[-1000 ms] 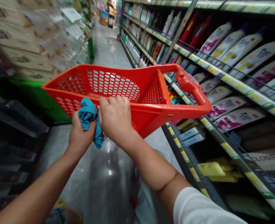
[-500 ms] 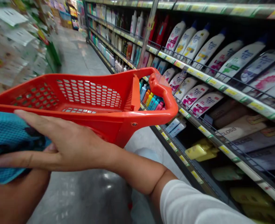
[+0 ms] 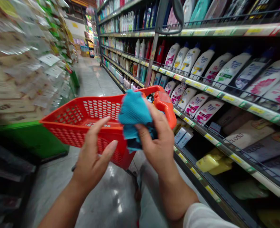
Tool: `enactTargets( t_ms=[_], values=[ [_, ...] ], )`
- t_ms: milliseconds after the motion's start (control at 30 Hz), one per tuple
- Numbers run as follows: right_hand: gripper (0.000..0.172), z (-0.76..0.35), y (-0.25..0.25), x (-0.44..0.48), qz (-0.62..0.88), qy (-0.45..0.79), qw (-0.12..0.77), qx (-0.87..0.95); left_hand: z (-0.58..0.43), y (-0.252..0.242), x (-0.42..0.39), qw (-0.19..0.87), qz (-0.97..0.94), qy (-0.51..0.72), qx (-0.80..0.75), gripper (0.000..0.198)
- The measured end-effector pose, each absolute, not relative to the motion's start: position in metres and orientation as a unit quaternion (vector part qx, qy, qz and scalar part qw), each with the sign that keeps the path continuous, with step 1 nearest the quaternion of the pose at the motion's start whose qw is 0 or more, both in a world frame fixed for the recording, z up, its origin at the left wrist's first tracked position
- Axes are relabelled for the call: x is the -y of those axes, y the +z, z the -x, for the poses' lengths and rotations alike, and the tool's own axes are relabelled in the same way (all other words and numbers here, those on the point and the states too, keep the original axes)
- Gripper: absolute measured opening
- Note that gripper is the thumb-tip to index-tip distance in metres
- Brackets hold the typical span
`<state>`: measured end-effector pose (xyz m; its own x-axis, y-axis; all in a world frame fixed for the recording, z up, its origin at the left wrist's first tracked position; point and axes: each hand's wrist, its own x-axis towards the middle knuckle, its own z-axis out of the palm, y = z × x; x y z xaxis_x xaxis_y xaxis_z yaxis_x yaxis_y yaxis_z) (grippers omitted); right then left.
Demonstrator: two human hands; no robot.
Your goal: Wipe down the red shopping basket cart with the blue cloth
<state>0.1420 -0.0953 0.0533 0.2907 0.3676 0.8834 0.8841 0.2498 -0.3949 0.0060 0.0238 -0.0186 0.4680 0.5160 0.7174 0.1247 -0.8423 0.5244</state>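
Observation:
My right hand point(image 3: 157, 139) is closed on a blue cloth point(image 3: 135, 109), bunched up with dark stains on its lower part. The cloth hangs in front of the near side of a red plastic shopping basket cart point(image 3: 102, 129) and hides part of it. Left of the cloth, my left hand point(image 3: 92, 155) has its thumb and fingers apart and holds nothing. It is in front of the cart's near wall; I cannot tell whether it touches it. Through the perforated walls, the cart's inside point(image 3: 83, 122) shows bare red plastic.
Shelves of shampoo bottles point(image 3: 201, 65) run along the right, with yellow bottles point(image 3: 208, 163) and boxes point(image 3: 249, 133) lower down. Packaged goods point(image 3: 18, 79) are stacked on the left above a green base point(image 3: 35, 139). The tiled aisle floor point(image 3: 92, 79) stretches ahead.
The cloth has moved from the far left to the middle, in my right hand. My left hand has come away from it, fingers apart. The view has tilted up, and the cart shows lower.

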Motion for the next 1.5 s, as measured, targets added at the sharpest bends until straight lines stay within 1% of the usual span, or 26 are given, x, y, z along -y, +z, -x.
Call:
enactTargets(
  t_ms=[33, 67, 167, 200, 267, 400, 633, 767, 867, 933, 1000, 1067, 1100, 1167, 1267, 1333, 1433, 1500],
  values=[
    [0.047, -0.152, 0.056, 0.105, 0.596, -0.248, 0.568, 0.510, -0.014, -0.019, -0.025, 0.183, -0.860, 0.443, -0.175, 0.052],
    [0.049, -0.161, 0.058, 0.115, 0.619, -0.263, 0.563, 0.481, -0.021, -0.021, -0.026, 0.155, -0.878, 0.420, -0.168, 0.050],
    [0.048, -0.186, 0.062, 0.139, 0.659, -0.336, 0.540, 0.402, -0.036, -0.031, -0.026, 0.075, -0.891, 0.400, -0.203, 0.054],
    [0.047, -0.194, 0.062, 0.145, 0.670, -0.361, 0.532, 0.370, -0.039, -0.033, -0.025, 0.061, -0.890, 0.397, -0.214, 0.052],
    [0.046, -0.206, 0.060, 0.153, 0.699, -0.373, 0.511, 0.333, -0.042, -0.035, -0.021, 0.044, -0.887, 0.396, -0.233, 0.050],
    [0.046, -0.215, 0.051, 0.153, 0.740, -0.327, 0.476, 0.344, -0.041, -0.029, -0.017, 0.038, -0.887, 0.379, -0.259, 0.046],
    [0.044, -0.217, 0.045, 0.134, 0.743, -0.340, 0.473, 0.328, -0.043, -0.018, -0.006, 0.024, -0.885, 0.356, -0.299, 0.041],
    [0.046, -0.232, 0.040, 0.121, 0.724, -0.359, 0.508, 0.299, -0.056, -0.013, 0.013, 0.024, -0.871, 0.358, -0.335, 0.042],
    [0.047, -0.240, 0.034, 0.116, 0.705, -0.374, 0.536, 0.275, -0.049, -0.011, 0.014, 0.046, -0.880, 0.353, -0.314, 0.044],
    [0.047, -0.241, 0.029, 0.115, 0.691, -0.382, 0.553, 0.266, -0.028, -0.011, 0.003, 0.053, -0.891, 0.337, -0.299, 0.045],
    [0.047, -0.235, 0.022, 0.113, 0.677, -0.386, 0.568, 0.265, 0.004, -0.011, -0.014, 0.034, -0.890, 0.296, -0.344, 0.046],
    [0.049, -0.221, 0.012, 0.106, 0.666, -0.378, 0.582, 0.272, 0.037, -0.011, -0.030, -0.008, -0.870, 0.211, -0.445, 0.042],
    [0.049, -0.211, 0.006, 0.101, 0.662, -0.370, 0.592, 0.272, 0.051, -0.010, -0.036, -0.018, -0.865, 0.184, -0.466, 0.042],
    [0.047, -0.185, -0.010, 0.086, 0.654, -0.350, 0.617, 0.262, 0.068, -0.010, -0.039, -0.040, -0.858, 0.142, -0.492, 0.051],
    [0.044, -0.136, -0.038, 0.061, 0.648, -0.313, 0.637, 0.276, 0.071, -0.011, -0.032, -0.059, -0.857, 0.103, -0.502, 0.057],
    [0.043, -0.108, -0.057, 0.050, 0.647, -0.279, 0.617, 0.350, 0.069, -0.009, -0.027, -0.057, -0.864, 0.078, -0.494, 0.055],
    [0.043, -0.094, -0.078, 0.042, 0.636, -0.236, 0.584, 0.446, 0.071, 0.001, -0.030, -0.019, -0.889, 0.033, -0.456, 0.053],
    [0.041, -0.106, -0.082, 0.037, 0.638, -0.232, 0.606, 0.414, 0.076, 0.008, -0.036, 0.008, -0.902, 0.003, -0.432, 0.057]
  ],
)
